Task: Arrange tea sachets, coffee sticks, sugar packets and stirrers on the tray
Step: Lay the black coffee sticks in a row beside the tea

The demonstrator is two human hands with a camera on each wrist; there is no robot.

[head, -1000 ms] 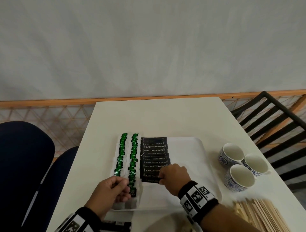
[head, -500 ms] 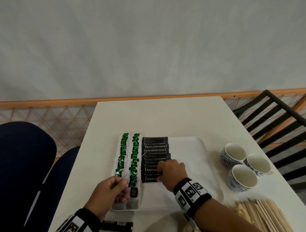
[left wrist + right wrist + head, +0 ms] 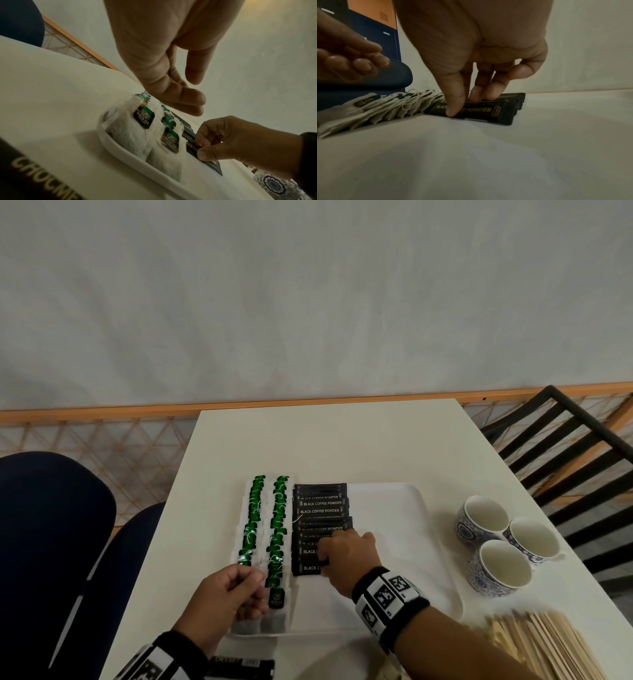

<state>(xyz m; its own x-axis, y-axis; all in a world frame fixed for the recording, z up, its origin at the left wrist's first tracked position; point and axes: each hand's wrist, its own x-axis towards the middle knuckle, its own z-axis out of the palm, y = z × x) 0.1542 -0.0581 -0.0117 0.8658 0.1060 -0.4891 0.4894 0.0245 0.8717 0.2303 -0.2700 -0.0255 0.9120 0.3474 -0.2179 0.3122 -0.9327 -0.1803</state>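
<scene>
A white tray [image 3: 411,542] holds two columns of tea sachets [image 3: 279,529] with green tags on its left side. Beside them lies a column of black coffee sticks [image 3: 320,506]. My right hand [image 3: 346,556] is at the near end of that column. Its thumb and fingers pinch the nearest coffee stick [image 3: 488,112], thumb on the near edge and fingers on top. My left hand [image 3: 233,594] hovers over the nearest tea sachets [image 3: 128,132], fingers loosely curled and holding nothing. Wooden stirrers [image 3: 548,642] lie in a pile off the tray at lower right.
Three blue-patterned cups [image 3: 503,563] stand on the table right of the tray. A black packet [image 3: 239,664] lies on the table under my left wrist. A black slatted chair [image 3: 565,460] stands at the right and dark blue seats [image 3: 51,525] at the left.
My right hand has shifted slightly away from me along the coffee column and stays on the nearest sticks. The left hand has hardly moved.
</scene>
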